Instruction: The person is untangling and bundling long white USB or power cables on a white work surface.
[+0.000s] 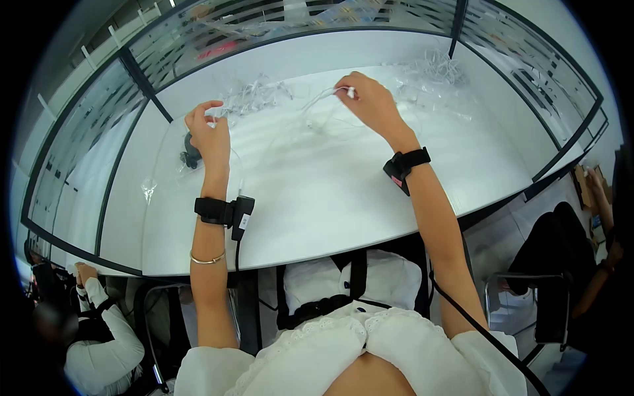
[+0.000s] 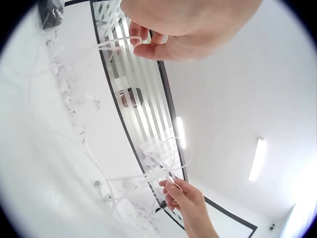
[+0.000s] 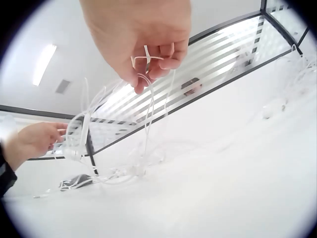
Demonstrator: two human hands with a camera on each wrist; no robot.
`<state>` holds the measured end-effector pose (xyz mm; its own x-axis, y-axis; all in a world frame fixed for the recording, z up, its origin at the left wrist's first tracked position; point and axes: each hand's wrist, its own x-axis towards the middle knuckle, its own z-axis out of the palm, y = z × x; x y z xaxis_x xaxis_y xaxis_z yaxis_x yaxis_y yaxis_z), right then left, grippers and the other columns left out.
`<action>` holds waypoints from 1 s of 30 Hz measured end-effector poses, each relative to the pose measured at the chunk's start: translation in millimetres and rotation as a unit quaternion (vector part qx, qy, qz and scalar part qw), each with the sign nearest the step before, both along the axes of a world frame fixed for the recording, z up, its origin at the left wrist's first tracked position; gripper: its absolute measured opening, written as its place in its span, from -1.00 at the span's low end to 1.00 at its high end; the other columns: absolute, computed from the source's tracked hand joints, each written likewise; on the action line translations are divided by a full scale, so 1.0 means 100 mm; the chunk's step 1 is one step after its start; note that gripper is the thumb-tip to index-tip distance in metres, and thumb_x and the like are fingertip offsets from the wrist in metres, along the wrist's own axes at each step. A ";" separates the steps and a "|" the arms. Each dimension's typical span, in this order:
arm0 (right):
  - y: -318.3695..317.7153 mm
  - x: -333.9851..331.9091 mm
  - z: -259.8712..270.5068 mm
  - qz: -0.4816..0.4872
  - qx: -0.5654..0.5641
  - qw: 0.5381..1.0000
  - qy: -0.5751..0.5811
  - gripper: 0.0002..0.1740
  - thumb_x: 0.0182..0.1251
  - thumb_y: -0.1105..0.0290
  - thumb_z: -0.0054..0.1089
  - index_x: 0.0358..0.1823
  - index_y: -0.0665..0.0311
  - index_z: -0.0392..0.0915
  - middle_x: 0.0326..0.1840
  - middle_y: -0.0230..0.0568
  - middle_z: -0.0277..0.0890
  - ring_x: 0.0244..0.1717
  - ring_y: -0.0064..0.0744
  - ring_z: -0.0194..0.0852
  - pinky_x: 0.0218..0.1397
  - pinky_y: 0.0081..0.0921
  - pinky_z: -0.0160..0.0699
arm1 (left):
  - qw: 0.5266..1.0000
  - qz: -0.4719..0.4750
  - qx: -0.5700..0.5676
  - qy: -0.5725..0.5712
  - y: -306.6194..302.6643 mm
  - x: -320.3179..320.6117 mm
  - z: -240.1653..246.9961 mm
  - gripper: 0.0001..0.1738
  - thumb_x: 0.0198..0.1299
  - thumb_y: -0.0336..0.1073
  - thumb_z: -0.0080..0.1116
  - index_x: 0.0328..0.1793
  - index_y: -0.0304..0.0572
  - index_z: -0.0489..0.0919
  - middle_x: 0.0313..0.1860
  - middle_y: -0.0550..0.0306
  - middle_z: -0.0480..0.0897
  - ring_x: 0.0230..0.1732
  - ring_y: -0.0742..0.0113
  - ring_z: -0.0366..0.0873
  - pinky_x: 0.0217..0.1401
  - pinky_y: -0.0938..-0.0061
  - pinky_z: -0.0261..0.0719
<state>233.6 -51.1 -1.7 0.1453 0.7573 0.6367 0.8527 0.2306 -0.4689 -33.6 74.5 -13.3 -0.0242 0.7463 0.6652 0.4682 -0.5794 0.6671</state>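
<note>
Above the back part of the desk, my right hand (image 1: 373, 105) pinches a thin white cable (image 3: 151, 101) between thumb and fingers. A small white forked piece of it shows against the fingers in the right wrist view, and loops hang below. My left hand (image 1: 210, 137), farther left, pinches another white cable length (image 2: 116, 40) between thumb and fingertips. Loose white strands trail between the two hands over the desk (image 1: 317, 198). Two small round ends with metal centres, one a round plug (image 2: 108, 197), lie low in the left wrist view.
Behind my left hand spreads a tangled heap of white cables (image 1: 254, 96). Another cable heap (image 1: 436, 69) with clear plastic lies at the back right. A dark grey item (image 1: 191, 153) sits beside my left wrist. Low partitions (image 1: 284, 56) border the desk; other people sit on both sides.
</note>
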 end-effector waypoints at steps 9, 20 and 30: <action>0.00 -0.18 0.02 0.072 -0.070 0.995 -0.029 -0.77 0.31 0.22 0.06 -0.23 0.18 0.62 -0.31 -0.32 0.61 -0.41 -0.36 0.49 -0.31 -0.47 0.42 | 0.952 -0.160 0.067 0.253 -0.36 0.29 -0.01 -0.57 -0.03 -0.33 0.23 0.06 0.02 0.55 0.27 -0.03 0.32 0.26 -0.01 0.30 0.26 0.15 0.20; 0.00 -0.30 -0.03 0.045 0.037 0.998 -0.032 -0.82 0.30 0.26 0.05 -0.26 0.14 0.59 -0.23 -0.30 0.54 -0.35 -0.22 0.54 -0.28 -0.34 0.50 | 0.832 -0.478 -0.282 0.000 -0.62 0.48 0.13 -0.72 0.32 -0.17 -0.04 -0.08 -0.22 0.54 -0.31 0.18 0.62 -0.27 0.44 0.54 -0.01 0.50 0.43; -0.03 -0.25 -0.04 0.079 0.053 0.982 -0.161 -0.84 0.13 0.36 0.19 -0.23 0.08 0.60 0.07 -0.41 0.39 0.09 -0.32 0.34 0.10 -0.38 0.35 | 0.817 -0.477 -0.325 -0.006 -0.63 0.48 0.10 -0.81 0.29 -0.22 0.06 -0.16 -0.18 0.55 -0.36 0.35 0.53 -0.30 0.61 0.41 -0.14 0.65 0.35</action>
<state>208.8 -54.4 -6.2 -0.1896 0.6808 0.7075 0.9024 0.4048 -0.1477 14.4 11.4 -3.0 0.7709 0.6245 0.1252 0.0016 -0.1985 0.9801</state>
